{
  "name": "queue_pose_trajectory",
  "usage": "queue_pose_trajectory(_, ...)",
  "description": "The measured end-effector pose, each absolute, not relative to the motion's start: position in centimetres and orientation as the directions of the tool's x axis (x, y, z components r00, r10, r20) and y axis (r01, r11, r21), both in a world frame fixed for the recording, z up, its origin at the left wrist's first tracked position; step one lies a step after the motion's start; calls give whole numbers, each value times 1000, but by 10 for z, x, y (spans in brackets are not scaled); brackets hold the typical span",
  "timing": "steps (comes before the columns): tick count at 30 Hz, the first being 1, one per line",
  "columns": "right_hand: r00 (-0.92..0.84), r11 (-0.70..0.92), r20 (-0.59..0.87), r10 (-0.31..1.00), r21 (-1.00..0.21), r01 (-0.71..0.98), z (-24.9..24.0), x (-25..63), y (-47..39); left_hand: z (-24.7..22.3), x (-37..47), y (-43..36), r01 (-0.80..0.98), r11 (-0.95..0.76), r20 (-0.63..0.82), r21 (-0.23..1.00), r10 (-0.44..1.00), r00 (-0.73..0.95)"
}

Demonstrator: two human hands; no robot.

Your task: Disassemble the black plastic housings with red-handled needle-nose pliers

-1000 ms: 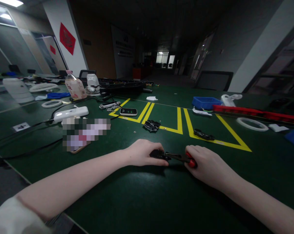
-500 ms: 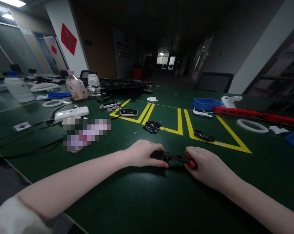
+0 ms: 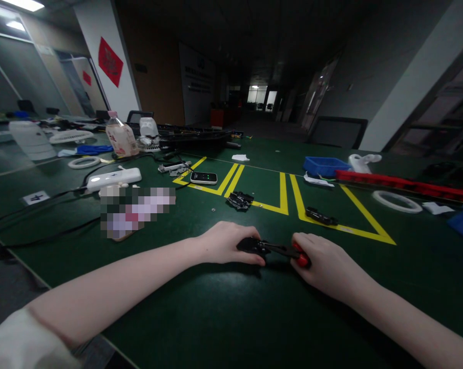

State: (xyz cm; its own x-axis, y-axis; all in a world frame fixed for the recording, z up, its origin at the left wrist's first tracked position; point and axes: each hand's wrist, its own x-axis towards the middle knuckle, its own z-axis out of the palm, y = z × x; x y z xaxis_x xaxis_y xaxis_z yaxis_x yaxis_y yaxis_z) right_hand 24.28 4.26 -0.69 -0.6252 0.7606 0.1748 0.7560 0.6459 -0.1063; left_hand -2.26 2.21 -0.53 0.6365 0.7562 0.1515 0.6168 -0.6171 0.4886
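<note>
My left hand (image 3: pixel 231 243) is closed around a small black part (image 3: pixel 249 245), its fingers and thumb on either side. My right hand (image 3: pixel 323 261) grips red-handled pliers (image 3: pixel 287 250), whose dark jaws point left and meet the part's right end. Most of the handles are hidden in my right palm. Both hands are just above the green table (image 3: pixel 231 318). Beyond my left hand sits a heap of black pieces (image 3: pixel 239 200), and past my right hand rests a long black piece (image 3: pixel 321 216).
Yellow tape (image 3: pixel 284 192) marks the table. To the left are a white power strip (image 3: pixel 114 179), cables and a blurred-out phone-like object (image 3: pixel 139 212). A small black device (image 3: pixel 204 178) sits ahead. At right stand a blue tray (image 3: pixel 325 166), a red strip (image 3: pixel 404 183) and a white ring (image 3: pixel 396 201).
Hardly anything differs. The view has shifted very slightly; both hands keep the same hold on the black part and the pliers.
</note>
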Motion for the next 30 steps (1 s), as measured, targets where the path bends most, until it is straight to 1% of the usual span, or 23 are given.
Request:
queue_pose_trajectory(5, -620, 638, 162, 768, -104, 763, -5, 241, 42, -5, -23, 22, 624, -613, 149, 484, 761, 632)
queue_pose_trajectory(18, -617, 640, 187, 764, -106, 761, -15, 246, 47, -5, -24, 23, 614, -604, 142, 508, 762, 632)
queue_pose_trajectory(30, -621, 641, 174, 764, -95, 762, -10, 243, 45, -4, -24, 23, 615, -621, 149, 486, 752, 642)
